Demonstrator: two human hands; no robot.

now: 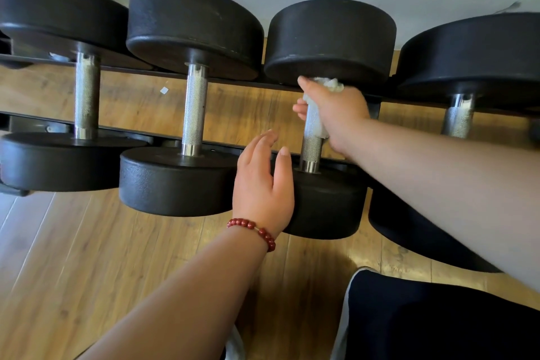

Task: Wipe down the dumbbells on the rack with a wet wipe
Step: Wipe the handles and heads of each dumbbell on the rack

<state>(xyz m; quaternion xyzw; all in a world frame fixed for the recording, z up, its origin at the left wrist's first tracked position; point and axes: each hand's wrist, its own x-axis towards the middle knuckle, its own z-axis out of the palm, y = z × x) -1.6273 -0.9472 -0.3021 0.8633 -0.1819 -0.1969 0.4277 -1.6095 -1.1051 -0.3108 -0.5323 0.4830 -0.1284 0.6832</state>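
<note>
Wiping third dumbbell (330, 41) from rack's (131, 133) left end: right hand (336, 114) clasps wet wipe (331, 84) round handle (311, 152), left hand (263, 184) (fingers loose) steadies; rest unverified.

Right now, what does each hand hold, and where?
Right hand grips the wet wipe around the dumbbell handle, at its upper part. Left hand holds nothing.
</note>
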